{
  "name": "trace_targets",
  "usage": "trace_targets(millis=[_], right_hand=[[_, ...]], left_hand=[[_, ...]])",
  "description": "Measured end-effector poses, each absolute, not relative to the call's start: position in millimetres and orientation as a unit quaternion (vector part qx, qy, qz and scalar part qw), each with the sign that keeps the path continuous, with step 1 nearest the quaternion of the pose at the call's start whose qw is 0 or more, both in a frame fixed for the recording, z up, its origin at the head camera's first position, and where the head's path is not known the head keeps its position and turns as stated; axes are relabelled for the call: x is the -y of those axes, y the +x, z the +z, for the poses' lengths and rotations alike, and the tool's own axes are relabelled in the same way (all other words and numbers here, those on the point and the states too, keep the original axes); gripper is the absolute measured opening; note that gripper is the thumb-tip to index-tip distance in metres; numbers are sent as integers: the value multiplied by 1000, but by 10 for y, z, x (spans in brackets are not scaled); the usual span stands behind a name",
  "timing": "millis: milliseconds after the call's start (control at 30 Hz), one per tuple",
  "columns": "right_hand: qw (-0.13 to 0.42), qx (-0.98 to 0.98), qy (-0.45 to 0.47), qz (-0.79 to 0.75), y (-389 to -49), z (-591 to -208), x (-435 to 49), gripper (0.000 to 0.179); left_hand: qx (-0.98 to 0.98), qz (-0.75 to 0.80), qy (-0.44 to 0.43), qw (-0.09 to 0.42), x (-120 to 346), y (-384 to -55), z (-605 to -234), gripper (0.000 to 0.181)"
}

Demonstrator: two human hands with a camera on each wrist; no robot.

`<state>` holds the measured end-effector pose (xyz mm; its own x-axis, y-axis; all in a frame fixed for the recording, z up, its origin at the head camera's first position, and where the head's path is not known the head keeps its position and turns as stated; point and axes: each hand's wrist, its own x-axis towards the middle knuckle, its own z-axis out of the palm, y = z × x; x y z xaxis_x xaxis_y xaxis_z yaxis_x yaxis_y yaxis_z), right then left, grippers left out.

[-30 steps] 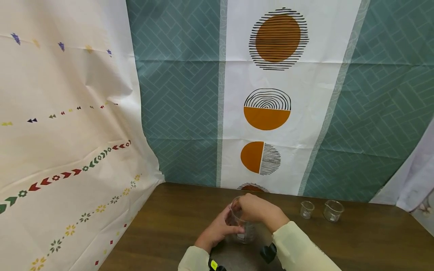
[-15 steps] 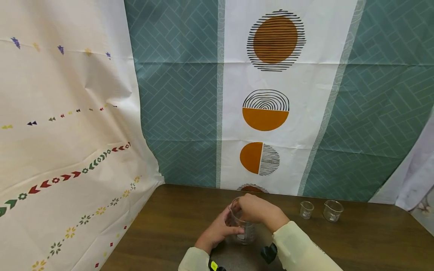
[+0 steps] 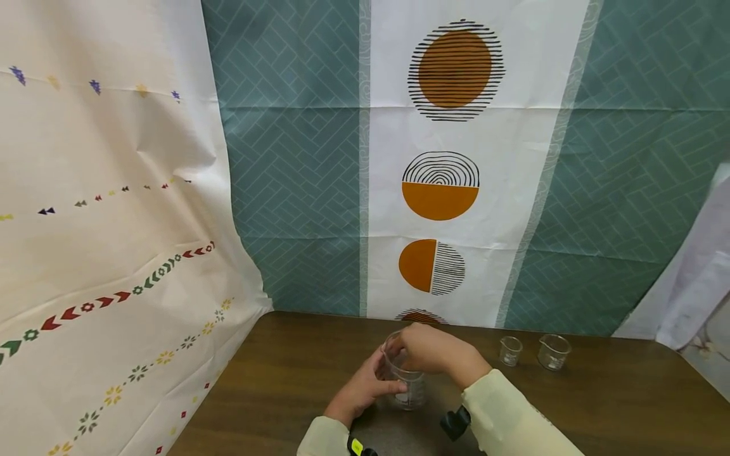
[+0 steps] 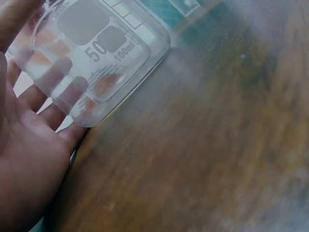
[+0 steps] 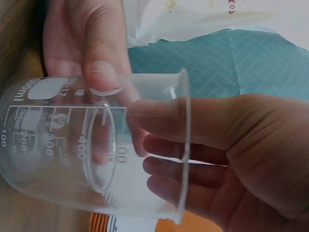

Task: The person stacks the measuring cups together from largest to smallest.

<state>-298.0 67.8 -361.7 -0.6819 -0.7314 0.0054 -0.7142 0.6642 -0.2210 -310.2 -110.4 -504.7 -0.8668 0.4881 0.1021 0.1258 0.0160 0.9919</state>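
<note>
A large clear glass beaker [image 3: 414, 394] with white markings stands upright on the wooden table. Around its side my left hand [image 3: 364, 387] grips it, thumb across the front. Over the mouth, my right hand [image 3: 438, 352] reaches down with its fingers inside. The right wrist view shows a smaller glass beaker [image 5: 31, 145] nested within the large one, marked 100 ml. In that view the right hand's fingertips [image 5: 150, 166] seem just short of the inner rim and hold nothing. The left wrist view shows the left palm [image 4: 34, 159] beside the beaker's base.
Two small glass beakers, a narrower one [image 3: 510, 352] and a wider one [image 3: 554, 353], stand on the table [image 3: 296, 361] to the right. A green and white patterned cloth [image 3: 296, 190] hangs behind the table, with a cream cloth [image 3: 102, 253] on the left.
The head view has shifted slightly, so the whole scene sits a little further left. Both hands and the large beaker keep practically the same pose.
</note>
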Motion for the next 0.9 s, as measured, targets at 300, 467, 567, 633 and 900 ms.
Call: trace_targets(millis=[300,467,567,633,900], right_hand=[[33,-903,-414,-110,-2949,-3584,-730,23],[15,-895,-434,-104,-2939,-3574,-781,23],[9,-895,-435,-103,-2929,-3555,-819,25],[4,-895,-433,-105,-2924,-3538,-846,25],[-28,-894,-437,-100,-2937,-3500,-959,26]], left_hand=[[-702,665,217,134,1107,-3099,-5062,92],[-699,668,219,133,1105,-3089,-5061,93],[-699,666,223,133,1104,-3098,-5056,92],[-698,665,230,132,1103,-3112,-5055,88],[-698,661,244,129,1099,-3136,-5046,76]])
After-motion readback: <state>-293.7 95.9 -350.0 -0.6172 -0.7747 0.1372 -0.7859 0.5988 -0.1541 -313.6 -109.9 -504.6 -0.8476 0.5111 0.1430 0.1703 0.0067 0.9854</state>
